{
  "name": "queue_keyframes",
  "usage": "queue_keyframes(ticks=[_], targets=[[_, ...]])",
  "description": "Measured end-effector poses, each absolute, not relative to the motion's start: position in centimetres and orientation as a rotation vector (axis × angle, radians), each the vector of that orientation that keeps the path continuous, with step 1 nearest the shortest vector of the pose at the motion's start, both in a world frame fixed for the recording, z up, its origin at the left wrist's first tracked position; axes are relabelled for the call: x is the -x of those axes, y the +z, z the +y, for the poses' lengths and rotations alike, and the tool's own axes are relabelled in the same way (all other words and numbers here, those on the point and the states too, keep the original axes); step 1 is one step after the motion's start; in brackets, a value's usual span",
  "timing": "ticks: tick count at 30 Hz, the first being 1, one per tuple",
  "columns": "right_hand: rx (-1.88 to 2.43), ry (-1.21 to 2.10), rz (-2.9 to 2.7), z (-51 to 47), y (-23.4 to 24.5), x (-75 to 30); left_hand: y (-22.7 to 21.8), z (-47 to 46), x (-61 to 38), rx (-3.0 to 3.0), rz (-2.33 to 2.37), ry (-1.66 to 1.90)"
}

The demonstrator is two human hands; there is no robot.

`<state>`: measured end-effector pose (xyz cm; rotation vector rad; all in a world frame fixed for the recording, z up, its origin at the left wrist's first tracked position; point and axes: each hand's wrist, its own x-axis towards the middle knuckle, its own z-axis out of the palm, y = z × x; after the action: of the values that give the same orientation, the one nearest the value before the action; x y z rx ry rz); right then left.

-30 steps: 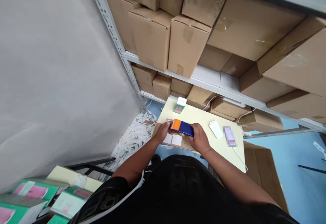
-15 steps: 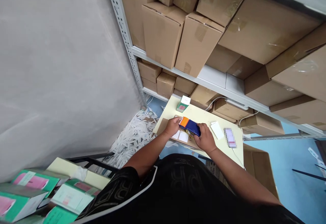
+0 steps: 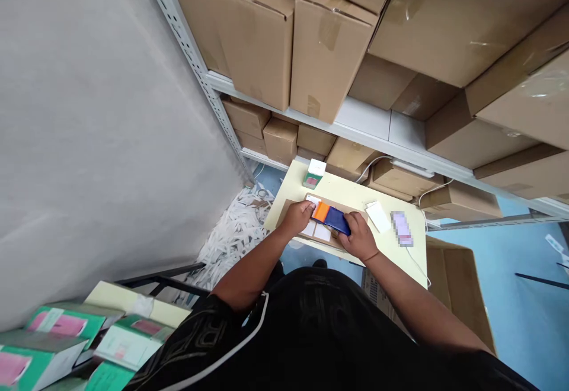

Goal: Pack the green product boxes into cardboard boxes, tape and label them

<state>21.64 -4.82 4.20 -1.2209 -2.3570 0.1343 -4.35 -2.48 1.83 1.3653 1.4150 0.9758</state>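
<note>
A flat dark-blue item with an orange end (image 3: 336, 220) is held level between my hands, over the small table; its exact kind is unclear. My left hand (image 3: 299, 218) pinches the orange end, where a white piece shows by the thumb. Around the blue end, my right hand (image 3: 358, 237) is closed. Below them lies brown cardboard (image 3: 288, 210) with white cards (image 3: 320, 233) on it, partly hidden by my hands.
A green-and-white box (image 3: 313, 175) stands at the table's (image 3: 344, 186) back left. White cards (image 3: 377, 216) and a blurred phone (image 3: 402, 228) with a cable lie right. Shelves of cardboard boxes (image 3: 253, 41) rise behind; paper strips (image 3: 226, 231) cover floor left. Green boxes (image 3: 57, 326) sit lower left.
My view has shifted slightly. The hands still hold the blue-and-orange item, now a little higher off the cardboard or turned slightly; the roll-like ring seen under it before is hidden.
</note>
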Motion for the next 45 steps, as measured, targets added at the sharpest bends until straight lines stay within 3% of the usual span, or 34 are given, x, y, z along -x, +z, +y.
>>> queue_keyframes(ticks=[7, 16, 24, 38, 45], targets=[[1.203, 0.152, -2.466, -4.9, 5.2, -21.6, -1.2, -3.5, 9.2, -1.29, 1.671, 0.886], [1.249, 0.135, -2.472, -4.2, 4.9, -20.8, -5.4, -3.3, 5.1, -1.251, 1.752, 0.698], [1.285, 0.196, -2.435, -4.4, 4.8, -20.7, -2.8, -4.8, 6.4, -1.996, 1.193, 0.715], [1.375, 0.356, -2.655, -3.3, 7.1, -20.8, -0.6, -2.9, 4.6, -2.371, 1.397, 0.286], [1.298, 0.407, -2.606, -4.8, 8.7, -32.2, -0.5, -2.4, 4.6, -2.404, 1.403, 0.202]])
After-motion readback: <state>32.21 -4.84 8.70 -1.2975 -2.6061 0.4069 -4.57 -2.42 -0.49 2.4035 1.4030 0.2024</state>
